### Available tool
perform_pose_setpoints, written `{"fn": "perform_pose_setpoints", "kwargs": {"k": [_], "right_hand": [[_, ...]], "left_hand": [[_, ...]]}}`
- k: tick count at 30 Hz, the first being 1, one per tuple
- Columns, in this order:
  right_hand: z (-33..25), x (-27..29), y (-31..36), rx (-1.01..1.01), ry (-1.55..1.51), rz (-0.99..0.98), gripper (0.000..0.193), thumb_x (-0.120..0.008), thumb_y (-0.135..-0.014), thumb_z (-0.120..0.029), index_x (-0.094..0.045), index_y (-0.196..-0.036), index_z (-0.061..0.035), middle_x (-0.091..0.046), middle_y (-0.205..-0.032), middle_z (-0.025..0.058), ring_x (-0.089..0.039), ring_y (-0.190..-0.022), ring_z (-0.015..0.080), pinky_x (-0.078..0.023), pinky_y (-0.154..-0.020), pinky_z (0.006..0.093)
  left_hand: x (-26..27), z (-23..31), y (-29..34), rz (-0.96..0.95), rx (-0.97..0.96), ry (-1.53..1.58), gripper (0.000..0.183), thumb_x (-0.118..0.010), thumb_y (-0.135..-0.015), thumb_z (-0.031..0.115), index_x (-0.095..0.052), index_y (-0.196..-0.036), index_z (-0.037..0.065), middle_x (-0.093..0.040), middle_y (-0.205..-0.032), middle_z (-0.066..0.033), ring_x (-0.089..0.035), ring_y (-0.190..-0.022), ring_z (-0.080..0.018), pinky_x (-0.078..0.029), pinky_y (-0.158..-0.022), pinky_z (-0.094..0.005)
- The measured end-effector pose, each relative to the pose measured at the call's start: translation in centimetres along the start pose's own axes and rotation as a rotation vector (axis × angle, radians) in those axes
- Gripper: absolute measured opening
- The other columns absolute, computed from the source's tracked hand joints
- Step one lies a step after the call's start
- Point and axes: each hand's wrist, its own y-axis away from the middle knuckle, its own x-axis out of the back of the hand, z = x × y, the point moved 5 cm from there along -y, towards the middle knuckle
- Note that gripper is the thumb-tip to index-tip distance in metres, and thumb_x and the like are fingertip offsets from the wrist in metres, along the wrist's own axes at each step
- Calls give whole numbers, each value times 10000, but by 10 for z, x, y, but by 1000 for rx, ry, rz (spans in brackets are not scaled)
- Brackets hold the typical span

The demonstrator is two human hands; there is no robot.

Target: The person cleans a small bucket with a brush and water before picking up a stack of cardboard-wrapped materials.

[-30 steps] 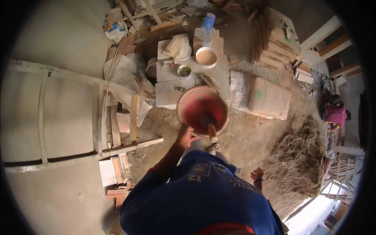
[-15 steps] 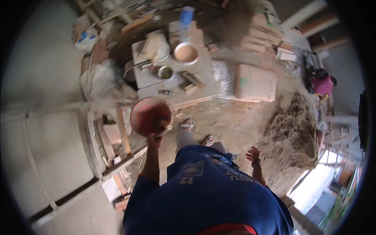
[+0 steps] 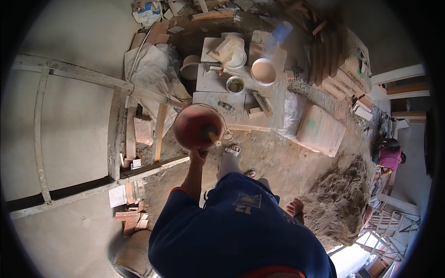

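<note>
Left hand: the left hand [image 3: 200,155] is raised in front of the body and its fingers are closed on the near rim of a red bowl [image 3: 198,126].
Red bowl: round, stained with grey dust, held in the air above the sandy floor, just in front of the low slab stack; a short wooden handle [image 3: 214,139] (maybe of a trowel, the view is too small to be sure) stands out from its inside near the rim.
Right hand: the right hand [image 3: 295,208] hangs low beside the blue shorts [image 3: 241,231], near the sand heap; it holds nothing, but whether the fingers are apart or together cannot be told.
Slab stack: pale stone slabs [image 3: 241,99] lie flat beyond the bowl and carry a white bucket [image 3: 263,71] with pinkish content, a small cup [image 3: 235,85] with greenish content, and a wooden block [image 3: 262,104].
Bottle: a clear plastic bottle [image 3: 277,37] with blue cap lies behind the bucket.
Sand heap: a brown sand heap [image 3: 340,199] lies at the person's right.
Ladder: a wooden ladder [image 3: 111,134] lies at the left.
Other person: a person in a pink top [image 3: 389,156] crouches far at the right.
</note>
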Motion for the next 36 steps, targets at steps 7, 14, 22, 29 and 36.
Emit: {"fn": "perform_pose_setpoints", "kwargs": {"k": [7, 14, 22, 29, 36], "right_hand": [[-7, 22, 7, 61, -84, 61, 379, -439, -928, -172, -433, -1306, -156, -599, -1015, 129, -645, -720, 266, -536, -579, 409], [1, 13, 15, 51, -115, 53, 396, -443, -929, -185, -394, -1322, -168, -583, -1052, 135, -638, -747, 298, -532, -601, 442], [21, 10, 19, 94, -37, 82, 388, -442, -918, -144, -406, -1303, -168, -571, -990, 124, -643, -731, 322, -535, -579, 475], [10, 0, 6, 76, -101, 81, 402, -443, -904, -137, -409, -1305, -150, -588, -980, 134, -646, -712, 330, -534, -592, 485], [-21, -22, -3, 119, -68, 38, 390, -444, -901, -112, -442, -1290, -140, -610, -970, 152, -656, -678, 314, -541, -545, 443]], "left_hand": [[-43, -17, -29, 72, 68, 30, 339, -547, -806, 158, -497, -1120, 41, -569, -1082, -143, -603, -943, -324, -569, -712, -448], [-58, -30, -56, 35, 99, 106, 413, -567, -777, 101, -471, -1176, 54, -548, -1164, -139, -561, -1057, -328, -495, -889, -524], [-69, -31, -84, -135, 164, 68, 338, -528, -875, 185, -483, -1186, 60, -560, -1187, -122, -549, -1081, -331, -490, -891, -517], [-74, -19, -89, 6, 190, -41, 419, -602, -844, 295, -462, -1184, 92, -544, -1123, -139, -582, -953, -327, -546, -732, -487], [-59, -5, -83, 189, 157, -234, 848, -706, -713, 545, -284, -1369, 214, -291, -1359, -115, -482, -985, -367, -491, -776, -488]]}}
